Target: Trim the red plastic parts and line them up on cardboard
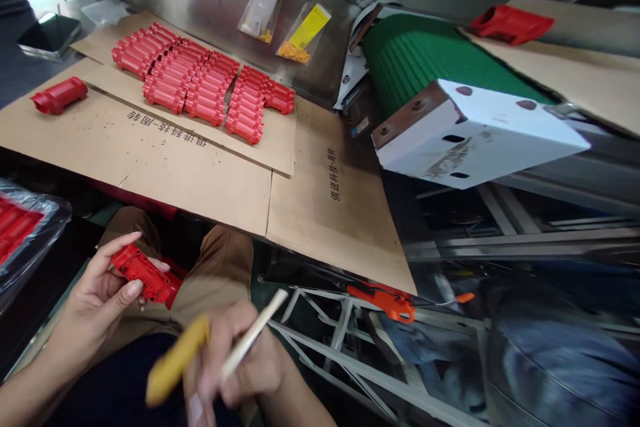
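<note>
Red part (144, 272) gripped by left hand (95, 300), stick (257, 330) by right hand (257, 367)

Above the lap (223, 273), the red part is clamped between the thumb and fingers of the left hand, its recessed face turned up toward the camera. The pale stick is grasped in the curled fingers of the right hand, its free end pointed up and away. The two hands are held apart. A yellow item (175, 363) is seen by the right hand's fingers; it is badly blurred, and whether it is held or worn cannot be told.

On the work surface, cardboard (225, 193) is spread, and rows (200, 83) of red parts are laid close together on it. A lone part (59, 95) is set to their left. A phone (50, 35) is placed near the far left corner, and two clear bags (305, 33) with orange pieces are seen against bare metal (200, 7). To the right, a green belt (410, 57) is edged by a white bracket (480, 133); beyond it, another red piece (513, 25) is rested on a brown sheet (590, 73). By the cardboard's near edge, an orange handle (395, 305) is seen above a white frame (345, 320). At the left edge, red pieces are packed in a lined box (57, 213).
</note>
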Demonstrator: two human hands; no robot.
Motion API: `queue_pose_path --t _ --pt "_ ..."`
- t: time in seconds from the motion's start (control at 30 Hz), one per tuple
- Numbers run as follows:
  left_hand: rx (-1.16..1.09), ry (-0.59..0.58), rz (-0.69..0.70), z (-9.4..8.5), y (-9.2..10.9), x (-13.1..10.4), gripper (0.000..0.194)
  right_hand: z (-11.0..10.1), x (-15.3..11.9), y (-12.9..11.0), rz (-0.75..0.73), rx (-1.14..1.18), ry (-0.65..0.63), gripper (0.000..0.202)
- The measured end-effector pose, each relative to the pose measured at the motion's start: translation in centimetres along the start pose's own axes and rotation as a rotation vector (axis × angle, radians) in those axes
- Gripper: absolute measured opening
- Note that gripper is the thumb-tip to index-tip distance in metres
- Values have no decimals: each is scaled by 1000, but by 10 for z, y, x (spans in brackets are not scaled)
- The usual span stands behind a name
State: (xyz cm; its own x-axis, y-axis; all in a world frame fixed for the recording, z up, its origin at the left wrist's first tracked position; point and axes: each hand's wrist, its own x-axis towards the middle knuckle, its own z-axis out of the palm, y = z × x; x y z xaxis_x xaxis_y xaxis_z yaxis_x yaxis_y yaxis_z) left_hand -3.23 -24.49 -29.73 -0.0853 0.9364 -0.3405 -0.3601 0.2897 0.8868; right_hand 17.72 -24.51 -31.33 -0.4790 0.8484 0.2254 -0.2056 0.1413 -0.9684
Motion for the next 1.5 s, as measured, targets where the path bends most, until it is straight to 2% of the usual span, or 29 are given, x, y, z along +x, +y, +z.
queue_pose_path --t 0.07,0.1,0.13,0.23,0.37,0.53,0.63,0.7,0.77,0.83,0.9,0.97,1.0,1.07,1.17,1.27,1.3,1.37,1.47,1.5 --pt "-64 -20 -44 2 1 2 69 -13 5 -12 -54 -234 178 29" --pt "-89 -12 -67 4 2 1 70 -17 8 -16 -107 -290 212 18" --pt "-110 3 -88 7 4 1 71 -19 10 -18 -176 -354 207 17" --pt "-151 16 -139 14 8 -3 73 -18 14 -17 -368 -474 90 38" --pt "-154 -8 -172 15 10 -5 71 -15 15 -11 -429 -549 50 51" --pt "-122 -23 -171 13 11 -5 72 -23 19 -14 -495 -596 -14 46" --pt "-101 -37 -161 14 12 -5 70 -28 22 -20 -451 -673 -71 30" --pt "-89 -62 -177 13 12 -4 68 -31 24 -28 -367 -746 -164 23" --pt "-80 -95 -215 11 12 -2 70 -33 27 -36 -318 -853 -290 29" --pt "-69 -112 -258 8 11 -1 72 -33 30 -41 -352 -980 -371 30" --pt "-71 -122 -283 7 10 0 71 -34 30 -41 -397 -1016 -362 26" --pt "-87 -134 -293 7 9 0 69 -34 28 -35 -408 -858 -291 19" --pt "-97 -139 -293 7 9 -1 68 -33 26 -31 -367 -723 -249 16" --pt "-104 -142 -292 6 9 -1 67 -30 23 -23 -180 -388 -150 15" --pt "-74 -160 -260 2 9 0 70 -22 20 -12 196 144 8 22" --pt "-15 -208 -205 -5 7 3 73 -15 17 -4 368 529 118 39" --pt "-6 -233 -193 -7 6 4 74 -13 15 -3 407 623 114 43" --pt "-26 -283 -199 -8 5 5 75 -12 8 -1 455 798 10 47" --pt "-93 -279 -250 -4 6 5 77 -16 -2 -2 315 838 -266 58" --pt "-107 -263 -259 -2 7 4 76 -17 -4 -4 253 754 -284 60"
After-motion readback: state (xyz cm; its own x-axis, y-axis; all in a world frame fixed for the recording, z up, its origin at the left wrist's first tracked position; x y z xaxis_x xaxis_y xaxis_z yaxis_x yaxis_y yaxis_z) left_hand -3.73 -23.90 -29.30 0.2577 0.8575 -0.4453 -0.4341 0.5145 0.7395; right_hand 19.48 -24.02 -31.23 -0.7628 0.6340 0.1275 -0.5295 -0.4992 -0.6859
